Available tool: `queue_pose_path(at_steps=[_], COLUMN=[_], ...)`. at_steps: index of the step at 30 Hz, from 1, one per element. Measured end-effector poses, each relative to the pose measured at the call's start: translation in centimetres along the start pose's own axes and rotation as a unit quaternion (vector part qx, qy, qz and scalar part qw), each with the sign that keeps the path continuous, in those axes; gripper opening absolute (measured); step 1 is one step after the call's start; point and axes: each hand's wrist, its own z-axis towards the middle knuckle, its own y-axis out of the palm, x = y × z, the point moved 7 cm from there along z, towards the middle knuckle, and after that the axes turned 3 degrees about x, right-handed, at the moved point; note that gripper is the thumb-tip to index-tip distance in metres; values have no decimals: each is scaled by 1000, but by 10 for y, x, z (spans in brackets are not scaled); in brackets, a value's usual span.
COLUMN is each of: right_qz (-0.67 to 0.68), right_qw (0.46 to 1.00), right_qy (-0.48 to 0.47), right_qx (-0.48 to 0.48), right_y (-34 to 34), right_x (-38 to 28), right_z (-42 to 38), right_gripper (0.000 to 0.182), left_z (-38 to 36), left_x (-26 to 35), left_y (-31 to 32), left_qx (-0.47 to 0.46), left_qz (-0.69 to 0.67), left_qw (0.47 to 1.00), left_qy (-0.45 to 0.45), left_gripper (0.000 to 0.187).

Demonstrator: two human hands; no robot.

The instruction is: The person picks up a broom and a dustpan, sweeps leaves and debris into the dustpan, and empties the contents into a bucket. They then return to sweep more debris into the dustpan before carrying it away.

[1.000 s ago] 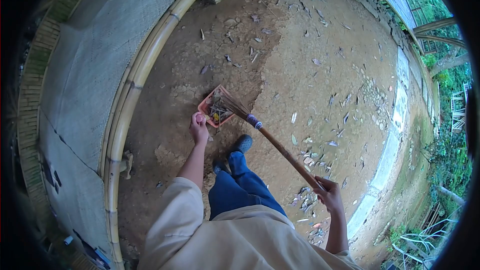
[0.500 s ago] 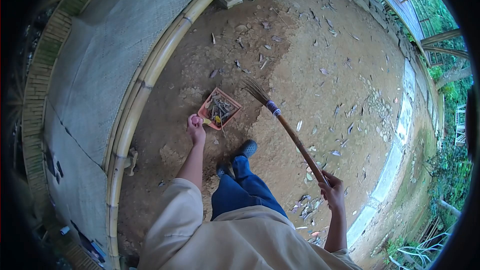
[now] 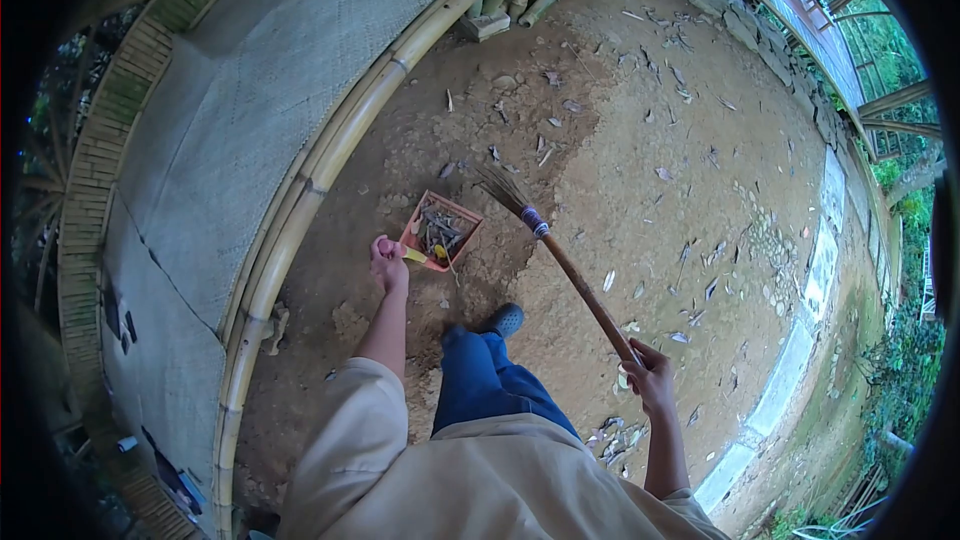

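Note:
My left hand (image 3: 389, 262) is closed round the handle of an orange dustpan (image 3: 472, 217). Dry leaves and twigs (image 3: 438, 232) lie inside the pan, with a small yellow piece near its handle. My right hand (image 3: 650, 376) grips the upper end of a long wooden broom (image 3: 583, 286). A purple and white binding holds the broom's bristles (image 3: 503, 190), which point toward the far left and are just right of the dustpan, apart from it.
A bamboo rail (image 3: 337, 149) edges a woven mat platform (image 3: 230, 130) on the left. Cut bamboo poles (image 3: 548, 0) stand at the far end. Scattered leaves (image 3: 622, 438) dot the brown dirt. Pale paving slabs (image 3: 783, 376) run along the right.
The view has shifted, and the ground and bamboo rail appear farther right. The broom's bristles are nearer the dustpan. One shoe has moved out of sight behind the trouser leg.

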Motion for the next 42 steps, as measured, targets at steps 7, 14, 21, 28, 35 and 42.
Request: queue_pose_path(at_steps=[7, 14, 21, 28, 35, 42], right_qz=[-13, -18, -53, -76, -173, -219], right_qw=[1000, 999, 998, 996, 982, 971], right_qy=[-23, -38, -36, -38, -72, -53], right_qx=[6, 11, 16, 6, -14, -81], right_y=[22, 47, 72, 100, 139, 149], right_x=[-27, -60, -90, -113, -113, -126], right_z=[31, 63, 92, 129, 161, 152], right_gripper=[55, 55, 54, 54, 54, 51], left_z=[30, 55, 83, 108, 115, 130], left_x=[7, 6, -5, -24, -35, -49], left_y=[1, 11, 37, 72, 86, 88], left_qx=[24, 39, 32, -11, -16, -15], left_qz=[38, 53, 66, 42, 60, -11], left_qw=[999, 998, 997, 997, 995, 995], left_qy=[19, 15, -17, -69, -76, -101], left_gripper=[37, 37, 35, 35, 34, 34])
